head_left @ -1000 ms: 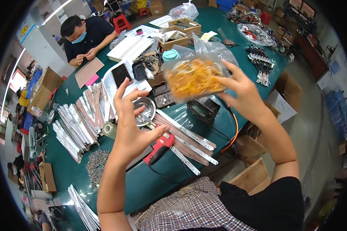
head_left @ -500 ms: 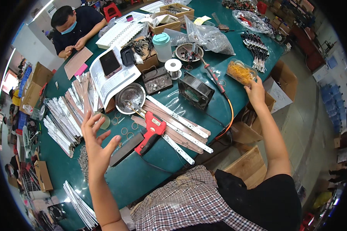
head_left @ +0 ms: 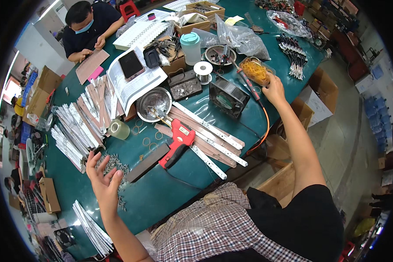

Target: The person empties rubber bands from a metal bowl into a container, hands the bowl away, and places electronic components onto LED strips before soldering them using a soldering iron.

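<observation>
Spill risk: the clear plastic box (head_left: 270,70) of yellow rubber bands (head_left: 254,70) was just beside the slim red-and-grey soldering iron (head_left: 248,83); snagging that could've tipped it. Right hand (head_left: 274,90) had fingers clamped on the box's near end; left hand (head_left: 102,181) hung empty, fingers apart. Round metal dish (head_left: 149,97) held silvery scraps.

Head view (fisheye), downward over table (head_left: 148,198)
</observation>
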Demonstrator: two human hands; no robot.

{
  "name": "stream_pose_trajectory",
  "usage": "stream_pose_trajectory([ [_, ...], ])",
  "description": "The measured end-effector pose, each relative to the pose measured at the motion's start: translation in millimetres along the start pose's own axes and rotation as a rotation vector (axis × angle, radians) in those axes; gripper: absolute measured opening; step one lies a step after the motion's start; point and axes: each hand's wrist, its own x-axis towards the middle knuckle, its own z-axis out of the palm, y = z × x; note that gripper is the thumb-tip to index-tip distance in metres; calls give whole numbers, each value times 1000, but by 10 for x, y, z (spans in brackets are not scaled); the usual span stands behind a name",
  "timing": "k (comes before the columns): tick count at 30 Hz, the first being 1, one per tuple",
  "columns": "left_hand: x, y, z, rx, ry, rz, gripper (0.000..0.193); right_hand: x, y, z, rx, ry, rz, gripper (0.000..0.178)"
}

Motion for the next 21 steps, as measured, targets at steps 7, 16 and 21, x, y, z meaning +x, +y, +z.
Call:
stream_pose_trajectory([
  [7, -233, -169, -218, -36, 36, -28, 65, -163, -334, -329, -81, -230, 7, 79],
  [16, -535, -196, -415, -80, 72, -21, 60, -677, -1069, -1026, 631, 34, -53, 24],
  [21, -789, -329, -554, -151, 72, -126, 56, -1848, -2224, -1015, 1515, -881, 352, 31],
])
